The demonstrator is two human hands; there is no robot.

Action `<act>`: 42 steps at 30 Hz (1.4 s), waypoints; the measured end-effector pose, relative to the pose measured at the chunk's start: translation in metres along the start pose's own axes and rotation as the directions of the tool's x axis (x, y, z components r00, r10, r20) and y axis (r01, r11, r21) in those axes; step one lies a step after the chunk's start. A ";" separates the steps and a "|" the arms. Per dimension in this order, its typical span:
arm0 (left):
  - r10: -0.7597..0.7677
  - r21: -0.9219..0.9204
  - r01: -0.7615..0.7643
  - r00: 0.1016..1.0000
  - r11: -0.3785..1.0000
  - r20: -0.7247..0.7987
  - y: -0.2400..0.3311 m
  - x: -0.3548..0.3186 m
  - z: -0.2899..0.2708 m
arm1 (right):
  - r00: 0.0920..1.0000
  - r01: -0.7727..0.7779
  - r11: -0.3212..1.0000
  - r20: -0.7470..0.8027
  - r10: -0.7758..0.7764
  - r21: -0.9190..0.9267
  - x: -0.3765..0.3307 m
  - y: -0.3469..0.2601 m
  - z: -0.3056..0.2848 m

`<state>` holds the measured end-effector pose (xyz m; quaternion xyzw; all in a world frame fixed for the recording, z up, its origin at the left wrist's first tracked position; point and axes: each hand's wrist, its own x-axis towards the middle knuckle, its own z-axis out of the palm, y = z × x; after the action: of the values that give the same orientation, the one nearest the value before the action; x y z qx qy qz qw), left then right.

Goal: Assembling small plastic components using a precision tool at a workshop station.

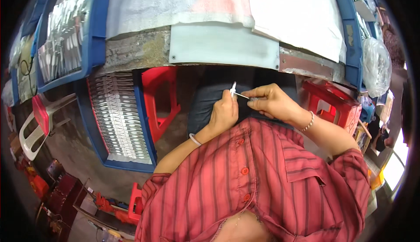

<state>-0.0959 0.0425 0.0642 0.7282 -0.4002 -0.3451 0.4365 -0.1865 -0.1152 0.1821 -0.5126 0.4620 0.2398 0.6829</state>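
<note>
My left hand (224, 113) is closed, its thumb and fingers pinching a small white pointed piece (234, 87) that sticks up above them. From the right, my right hand (278, 105) grips a thin metal rod (241, 95) between thumb and fingertips. The rod's far end meets the white piece, but whether it goes in or only touches cannot be made out. Both hands are over my lap, with dark trousers (205, 104) beneath them, just on my side of the worktable's edge (223, 54).
White cloths (297, 14) cover the worktable. A blue crate (151, 148) with rows of metal-and-white pieces stands low at my left; another blue crate (98, 27) sits above it. Red stools (159, 106) flank me. At the right hangs a clear plastic bag (376, 67) beside blue crates.
</note>
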 end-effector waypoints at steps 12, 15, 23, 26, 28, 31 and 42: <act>-0.332 -0.477 0.381 0.924 0.792 0.188 0.020 -0.006 -0.013 | 0.678 0.545 0.391 0.116 -0.726 -0.742 -0.035 0.022 0.011; -0.280 -0.455 0.325 0.946 0.829 0.166 0.020 -0.006 -0.013 | 0.690 0.535 0.405 0.107 -0.716 -0.742 -0.035 0.026 0.010; -0.192 -0.291 0.200 0.980 0.936 0.058 0.015 -0.008 -0.008 | 0.992 -0.068 0.797 0.128 -0.011 0.600 -0.018 0.019 -0.014; -0.168 -0.277 0.177 0.984 0.945 0.056 0.014 -0.007 -0.007 | 0.978 0.204 0.977 -0.032 -0.206 -0.069 -0.023 0.006 -0.004; -0.150 -0.286 0.159 0.987 0.945 0.053 0.010 -0.007 -0.006 | 0.700 0.563 0.457 0.103 -0.707 -0.688 -0.024 0.013 0.002; -0.176 -0.306 0.184 0.983 0.934 0.054 0.008 -0.006 -0.004 | 0.732 0.472 0.408 0.090 -0.675 -0.782 -0.020 0.020 0.010; 0.048 0.005 -0.048 0.998 0.999 -0.033 0.006 -0.005 0.001 | 0.994 -0.086 0.887 0.094 0.048 0.454 0.007 0.021 -0.024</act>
<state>-0.1003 0.0450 0.0700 0.7249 -0.4112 -0.3215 0.4496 -0.2096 -0.1304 0.1650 -0.3112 0.4950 0.1680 0.7936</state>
